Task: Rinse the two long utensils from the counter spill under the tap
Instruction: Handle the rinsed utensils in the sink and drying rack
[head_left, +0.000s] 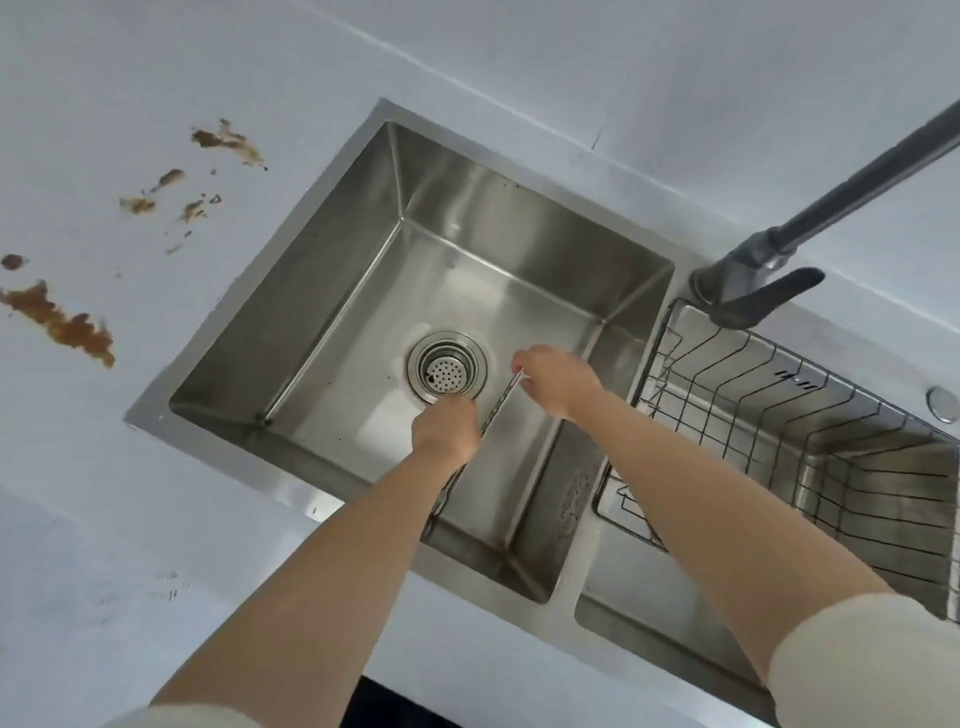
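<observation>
Head view shows us holding the utensils (500, 399) over the sink (311, 260), left grip (447, 431) closed round their middle, right grip (558, 382) pinching the far end; we should bring them under the tap (753, 280).

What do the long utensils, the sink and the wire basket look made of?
The utensils look like metal: thin, grey, glinting, though blurred. The sink looks like brushed stainless steel, by its streaked, dull sheen. The basket is dark metal wire, possibly coated.

Head cam, steeply down over sink (291, 332)
</observation>
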